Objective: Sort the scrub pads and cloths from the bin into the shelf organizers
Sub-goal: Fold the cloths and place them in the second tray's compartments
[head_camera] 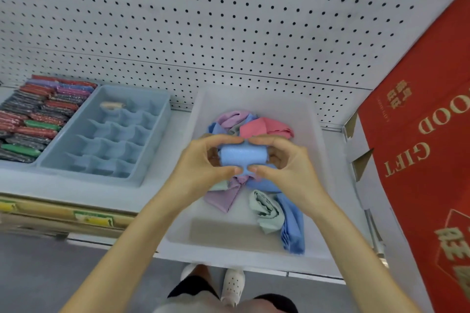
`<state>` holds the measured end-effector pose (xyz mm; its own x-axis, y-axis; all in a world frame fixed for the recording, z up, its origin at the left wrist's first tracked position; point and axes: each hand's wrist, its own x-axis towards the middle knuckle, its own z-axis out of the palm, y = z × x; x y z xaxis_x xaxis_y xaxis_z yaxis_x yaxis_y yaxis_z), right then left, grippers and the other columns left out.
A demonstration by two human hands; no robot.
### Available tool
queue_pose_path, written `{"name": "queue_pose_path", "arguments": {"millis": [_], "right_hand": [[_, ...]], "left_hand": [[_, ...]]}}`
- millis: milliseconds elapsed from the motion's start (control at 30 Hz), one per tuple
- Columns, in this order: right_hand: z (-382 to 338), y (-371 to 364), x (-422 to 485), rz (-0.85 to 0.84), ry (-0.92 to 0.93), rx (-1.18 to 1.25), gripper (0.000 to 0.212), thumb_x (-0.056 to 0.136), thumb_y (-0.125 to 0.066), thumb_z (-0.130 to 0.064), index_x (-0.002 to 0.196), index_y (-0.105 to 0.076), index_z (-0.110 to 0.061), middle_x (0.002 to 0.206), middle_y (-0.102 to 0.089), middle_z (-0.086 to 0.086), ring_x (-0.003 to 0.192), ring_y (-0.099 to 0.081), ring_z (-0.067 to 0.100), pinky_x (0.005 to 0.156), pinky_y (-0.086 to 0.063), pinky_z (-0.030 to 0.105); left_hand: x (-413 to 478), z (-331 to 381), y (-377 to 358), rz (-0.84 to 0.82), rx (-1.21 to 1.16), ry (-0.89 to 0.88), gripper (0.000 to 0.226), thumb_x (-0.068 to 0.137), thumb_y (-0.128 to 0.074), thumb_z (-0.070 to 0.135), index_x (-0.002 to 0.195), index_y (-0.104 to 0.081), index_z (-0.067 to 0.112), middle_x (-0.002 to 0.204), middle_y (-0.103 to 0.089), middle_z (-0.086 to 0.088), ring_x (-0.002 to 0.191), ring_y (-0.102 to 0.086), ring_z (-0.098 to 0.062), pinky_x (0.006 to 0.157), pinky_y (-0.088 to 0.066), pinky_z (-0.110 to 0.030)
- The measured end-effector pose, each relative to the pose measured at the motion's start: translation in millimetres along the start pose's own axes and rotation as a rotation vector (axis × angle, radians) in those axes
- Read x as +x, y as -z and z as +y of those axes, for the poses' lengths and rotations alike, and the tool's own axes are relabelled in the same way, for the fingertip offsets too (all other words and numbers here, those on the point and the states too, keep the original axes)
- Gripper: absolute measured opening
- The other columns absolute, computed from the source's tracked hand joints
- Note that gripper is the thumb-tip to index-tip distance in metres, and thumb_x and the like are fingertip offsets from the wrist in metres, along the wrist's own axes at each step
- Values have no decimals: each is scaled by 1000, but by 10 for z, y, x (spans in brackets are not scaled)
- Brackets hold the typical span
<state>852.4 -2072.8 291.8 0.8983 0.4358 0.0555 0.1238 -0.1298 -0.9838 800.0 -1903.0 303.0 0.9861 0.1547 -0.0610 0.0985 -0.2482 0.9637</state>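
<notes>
Both hands hold a rolled light-blue cloth (243, 157) above the clear plastic bin (320, 180). My left hand (203, 160) grips its left end, my right hand (282, 160) its right end, thumbs and fingertips curled round the roll. In the bin lie loose cloths: a pink one (264, 127), a lilac one (225, 197), a pale green one (268, 211) and a blue one (292, 223). To the left stands a blue divided organizer (112, 134) with one beige item (112, 105) in a back cell. Further left, a tray of scrub pads (35, 114) is packed in rows.
The bin and organizers sit on a white shelf (162, 185) backed by pegboard (229, 20). A red gift box (427, 150) leans at the right. Price tags (94, 218) line the shelf's front edge. My shoes (232, 284) show on the grey floor below.
</notes>
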Motion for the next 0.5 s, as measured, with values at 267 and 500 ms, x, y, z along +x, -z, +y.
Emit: {"name": "queue_pose_path", "arguments": {"millis": [267, 500], "right_hand": [[-121, -241, 129, -185, -108, 75, 6, 88, -64, -17, 92, -66, -18, 87, -66, -4, 83, -59, 9, 75, -48, 24], [-290, -789, 461, -306, -111, -41, 26, 85, -64, -3, 100, -65, -24, 101, -70, -1, 96, -65, 14, 89, -52, 39]], "left_hand": [[-37, -42, 382, -104, -37, 69, 17, 81, -74, 21, 96, -69, 15, 82, -65, 0, 75, -64, -9, 71, -54, -22], [-102, -254, 911, 86, -257, 196, 24, 79, -70, -5, 98, -57, -2, 90, -67, -28, 74, -68, -22, 66, -57, -23]]}}
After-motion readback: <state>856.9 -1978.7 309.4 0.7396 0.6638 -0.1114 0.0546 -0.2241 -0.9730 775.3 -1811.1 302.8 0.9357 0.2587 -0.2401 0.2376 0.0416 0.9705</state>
